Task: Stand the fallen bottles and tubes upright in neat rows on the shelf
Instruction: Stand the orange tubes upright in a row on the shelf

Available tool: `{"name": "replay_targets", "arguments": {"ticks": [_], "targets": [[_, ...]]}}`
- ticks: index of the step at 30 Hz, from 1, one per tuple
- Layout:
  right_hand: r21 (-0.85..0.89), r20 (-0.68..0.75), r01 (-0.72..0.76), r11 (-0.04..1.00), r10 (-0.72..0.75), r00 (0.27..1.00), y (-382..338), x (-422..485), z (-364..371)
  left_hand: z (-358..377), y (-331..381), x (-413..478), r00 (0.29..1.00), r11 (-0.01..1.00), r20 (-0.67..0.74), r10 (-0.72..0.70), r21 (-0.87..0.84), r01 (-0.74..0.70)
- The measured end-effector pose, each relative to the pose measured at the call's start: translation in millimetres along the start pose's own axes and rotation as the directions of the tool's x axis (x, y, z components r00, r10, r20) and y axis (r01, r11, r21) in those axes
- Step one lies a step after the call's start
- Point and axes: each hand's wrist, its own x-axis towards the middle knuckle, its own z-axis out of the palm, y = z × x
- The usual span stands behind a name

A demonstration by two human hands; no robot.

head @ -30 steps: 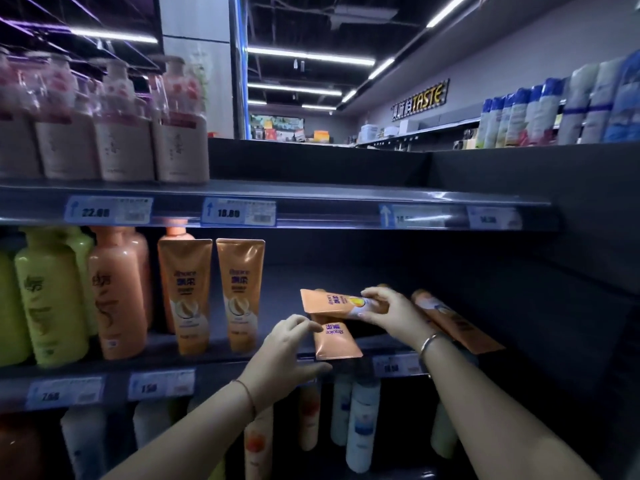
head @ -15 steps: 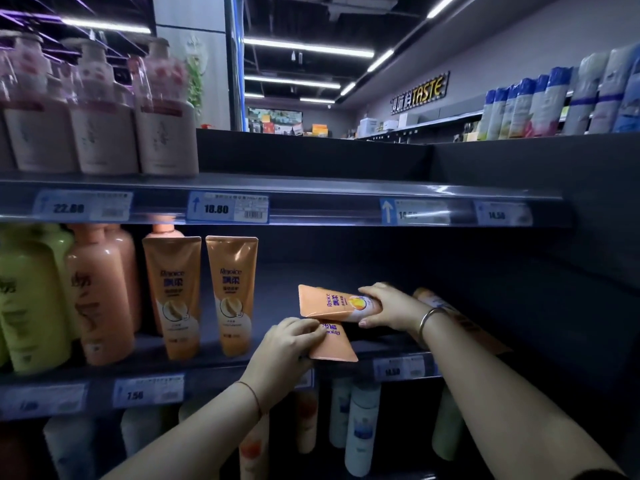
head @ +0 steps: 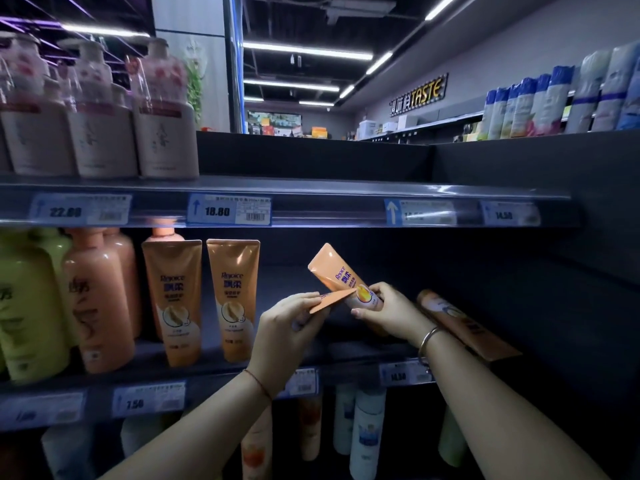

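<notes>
Tubes are the job on this dark middle shelf (head: pixel 346 351), and you are roughly partway through. 2 orange soft plastic tubes (head: pixel 204 299) are already standing upright side by side at the left, next to the peach bottles (head: pixel 100 306) and green bottles (head: pixel 27 306).

Your right hand (head: pixel 388 313) is holding a lighter orange tube (head: pixel 341 278) tilted above the shelf, flat end up and to the left, with the fingers (head: pixel 375 291) clamped around its lower, cap end. Your left hand (head: pixel 287 327) is pinching the flat end of a second small orange tube (head: pixel 329 299), fingers closed on it; most of that tube is hidden, so you cannot tell its angle well. The 2 tubes are crossing each other, touching or nearly so.

1 long orange tube (head: pixel 464 327) is lying flat at the right, behind your right wrist. As a judgement, you are left with 3 tubes to stand beside the upright pair, and the open stretch of shelf between is giving you room for a row.
</notes>
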Motion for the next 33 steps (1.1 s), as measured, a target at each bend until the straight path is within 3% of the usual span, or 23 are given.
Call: {"name": "replay_targets", "arguments": {"ticks": [8,13,19,27,31,33], "targets": [[0.406,-0.079,-0.073,0.911,0.114,0.99,-2,-9,20,21,12,13,0.963,0.997,-0.269,-0.021,-0.071,0.002],[0.488,-0.092,-0.087,0.868,0.15,0.984,-7,-15,32,32,21,31,0.931,0.99,-0.351,-0.1,-0.126,0.058],[0.539,-0.1,-0.072,0.839,0.149,0.984,-6,-15,37,45,7,36,0.931,0.927,-0.243,-0.272,-0.327,0.185],[0.559,-0.129,-0.054,0.827,0.152,0.98,-3,-17,37,39,-17,39,0.909,0.934,-0.258,-0.327,-0.232,0.27],[0.502,-0.164,-0.023,0.865,0.122,0.979,-7,-22,34,33,-20,36,0.928,0.932,-0.167,-0.332,-0.208,0.296],[0.488,-0.184,0.0,0.873,0.103,0.978,-9,-24,32,32,-24,29,0.917,0.888,-0.026,-0.399,-0.259,0.379]]}}
